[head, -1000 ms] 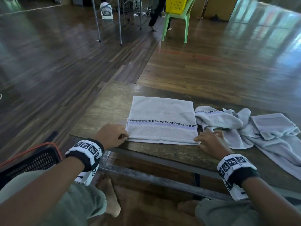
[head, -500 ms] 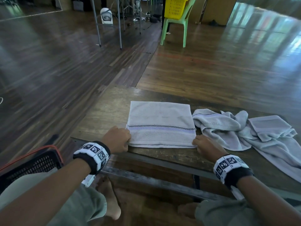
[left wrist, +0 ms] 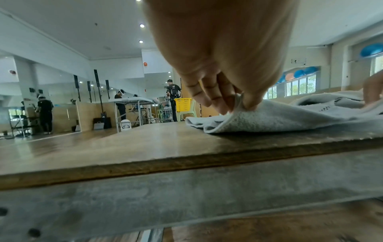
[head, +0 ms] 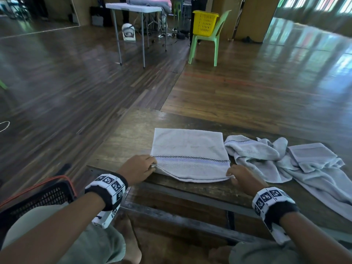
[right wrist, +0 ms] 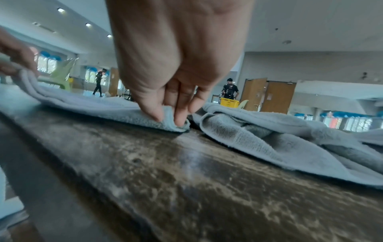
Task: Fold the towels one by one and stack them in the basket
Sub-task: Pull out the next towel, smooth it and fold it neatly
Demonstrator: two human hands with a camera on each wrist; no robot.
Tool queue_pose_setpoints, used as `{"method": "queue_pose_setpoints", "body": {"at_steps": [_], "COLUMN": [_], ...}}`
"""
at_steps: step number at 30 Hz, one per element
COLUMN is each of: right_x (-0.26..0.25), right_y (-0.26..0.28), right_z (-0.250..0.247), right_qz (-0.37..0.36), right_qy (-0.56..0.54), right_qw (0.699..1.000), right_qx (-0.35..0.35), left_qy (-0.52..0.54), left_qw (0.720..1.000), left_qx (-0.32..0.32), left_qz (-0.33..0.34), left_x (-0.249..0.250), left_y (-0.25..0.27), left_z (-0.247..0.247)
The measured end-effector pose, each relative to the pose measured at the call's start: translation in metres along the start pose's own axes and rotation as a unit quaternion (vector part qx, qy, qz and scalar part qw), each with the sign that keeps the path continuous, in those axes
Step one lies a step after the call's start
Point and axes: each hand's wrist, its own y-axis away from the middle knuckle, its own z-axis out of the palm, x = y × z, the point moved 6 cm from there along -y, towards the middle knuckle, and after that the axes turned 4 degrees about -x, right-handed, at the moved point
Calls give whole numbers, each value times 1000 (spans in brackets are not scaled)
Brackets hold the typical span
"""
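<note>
two hands hold one folded towel (head: 188,147) that lies flat on the brown worktop (head: 122,145), close to the near edge. the left hand (head: 136,169) pinches the near left corner of the folded towel between thumb and fingers (left wrist: 215,98), and that corner is lifted a little off the wood. the right hand (head: 242,178) pinches the near right corner in the same way, with its fingertips (right wrist: 157,113) pressed on the cloth. the near edge of the towel sags down between the two held corners. a thin checked line and a pale purple stripe run across the towel from side to side.

just beside it, toward the right edge of the worktop, sits a messy heap of loose towels (head: 282,159), all crumpled. the heap is very near the folded towel, and i cannot tell if they touch.

a black basket (head: 38,199) with an orange rim sits low by the person's left knee, off the near left corner of the worktop. i cannot see what is inside it.

far back on the shiny wood floor stands a green chair (head: 207,42) with a yellow basket (head: 204,22) on its seat.
</note>
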Motion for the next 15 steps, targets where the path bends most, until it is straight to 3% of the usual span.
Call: {"method": "queue_pose_setpoints", "body": {"at_steps": [6, 9, 15], "right_x": [11, 2, -1], "right_y": [4, 13, 35], "right_z": [-44, -90, -175], "right_qz": [26, 7, -5], "right_qy": [-68, -53, -167], "right_qw": [993, 986, 952], "right_qx": [88, 158, 258], "left_qy": [-40, -19, 126], "left_qw": [995, 994, 977], "left_qx": [61, 104, 172], "left_qz": [69, 38, 15], "left_x": [7, 8, 20], "left_y": [2, -1, 2], "left_z": [-43, -78, -156]}}
